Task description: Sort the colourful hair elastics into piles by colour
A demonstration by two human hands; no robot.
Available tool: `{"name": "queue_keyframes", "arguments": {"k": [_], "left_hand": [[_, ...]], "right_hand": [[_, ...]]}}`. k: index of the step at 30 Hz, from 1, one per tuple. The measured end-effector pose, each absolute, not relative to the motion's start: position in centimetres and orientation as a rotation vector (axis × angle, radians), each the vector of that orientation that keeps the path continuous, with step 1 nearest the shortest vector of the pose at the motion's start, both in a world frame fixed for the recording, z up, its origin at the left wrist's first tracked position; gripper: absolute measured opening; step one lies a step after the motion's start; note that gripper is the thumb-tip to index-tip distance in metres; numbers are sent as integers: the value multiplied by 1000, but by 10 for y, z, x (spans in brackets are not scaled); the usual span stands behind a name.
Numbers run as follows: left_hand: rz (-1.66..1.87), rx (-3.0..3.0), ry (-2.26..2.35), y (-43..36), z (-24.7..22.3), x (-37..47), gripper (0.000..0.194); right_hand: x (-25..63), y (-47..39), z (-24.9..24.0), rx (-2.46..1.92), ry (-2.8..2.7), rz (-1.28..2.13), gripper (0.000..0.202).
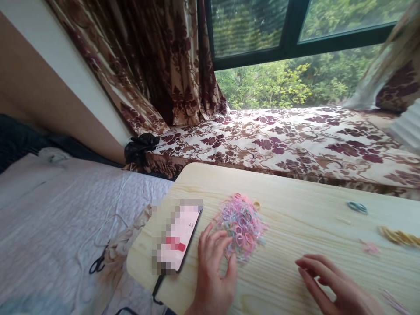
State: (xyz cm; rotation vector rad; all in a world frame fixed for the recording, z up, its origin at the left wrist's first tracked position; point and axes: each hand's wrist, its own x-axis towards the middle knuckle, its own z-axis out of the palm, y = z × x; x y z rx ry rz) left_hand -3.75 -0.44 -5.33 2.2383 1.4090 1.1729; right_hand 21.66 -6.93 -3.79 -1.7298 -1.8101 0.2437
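Note:
A heap of small pastel elastic bands (pixel 242 225), pink, lilac, mint and white, lies on the pale wooden table (pixel 282 188). At its near left edge, my left hand (pixel 215 267) is open, with curved fingers apart and the fingertips at the bands. My right hand (pixel 331 280) hovers over the table to the right of the heap. Its thumb and forefinger tips come close together, and nothing shows between them. Sorted bands lie farther right: a teal bundle (pixel 357 207), a yellow bundle (pixel 398 236), a few pink ones (pixel 370 247) and pale pink strands (pixel 393 302).
A phone (pixel 183 240) with a blurred screen lies left of my left hand, a black cable (pixel 157 291) at its lower end. Beyond the table runs a flower-patterned window seat (pixel 262 140). A bed (pixel 65 218) with a white cord stands on the left.

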Motion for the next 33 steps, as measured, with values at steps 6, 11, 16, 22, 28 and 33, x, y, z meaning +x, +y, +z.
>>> {"name": "queue_keyframes", "arguments": {"k": [6, 11, 16, 22, 28, 33], "left_hand": [[1146, 2215, 1413, -5, -53, -37, 30], [1197, 2196, 1414, -4, -55, -36, 32], [1226, 2166, 1390, -3, -58, -38, 35], [1269, 2098, 1403, -4, -58, -33, 34], [1271, 2003, 1434, -6, -52, -28, 32], [1249, 1993, 1424, -7, -55, -29, 36]], "right_hand": [[163, -17, -14, -1572, -1898, 310, 25], [153, 19, -7, -1591, -1989, 329, 29], [135, 48, 1, -1599, -2222, 350, 28], [116, 66, 3, -1604, -2313, 331, 26], [114, 67, 1, -1656, -2345, 310, 25], [119, 66, 2, -1684, -2333, 354, 25]]}}
